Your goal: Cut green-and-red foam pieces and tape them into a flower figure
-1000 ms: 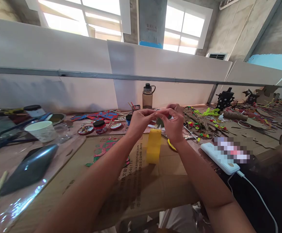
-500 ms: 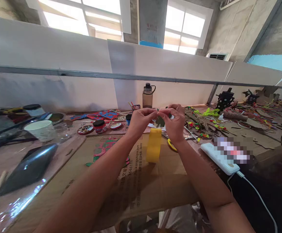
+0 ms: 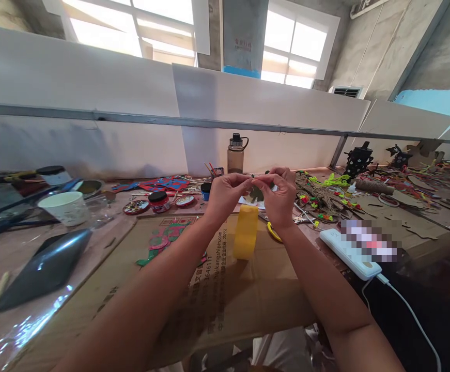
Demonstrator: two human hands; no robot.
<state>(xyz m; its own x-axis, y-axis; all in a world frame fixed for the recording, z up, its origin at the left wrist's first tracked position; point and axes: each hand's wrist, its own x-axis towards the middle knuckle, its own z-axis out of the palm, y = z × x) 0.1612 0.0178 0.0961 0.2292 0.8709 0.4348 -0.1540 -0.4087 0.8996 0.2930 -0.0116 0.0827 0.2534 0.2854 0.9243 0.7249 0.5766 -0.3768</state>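
Note:
My left hand (image 3: 228, 194) and my right hand (image 3: 279, 196) meet above the far part of a cardboard sheet (image 3: 263, 297). Both are closed in a pinch, fingertips nearly touching, on a tiny dark thing too small to name. Under the fingers a dark green piece (image 3: 254, 194) shows in part; whether it hangs from them or lies behind, I cannot tell. Just below stands a roll of yellow tape (image 3: 246, 232) on its edge. A pink and green painted cutout (image 3: 163, 240) lies by my left forearm, which covers part of it. Yellow scissors handles (image 3: 273, 232) show beside my right wrist.
Paint jars (image 3: 158, 202), a white paper cup (image 3: 65, 207) and a dark glossy sheet (image 3: 48, 268) are on the left. Behind my hands stands a bottle (image 3: 235, 155). Braided cords (image 3: 321, 194) and a white power strip (image 3: 351, 253) with a cable lie on the right.
My hands stay together in the same place, with only a slight shift of the fingers. The things on the table have not moved.

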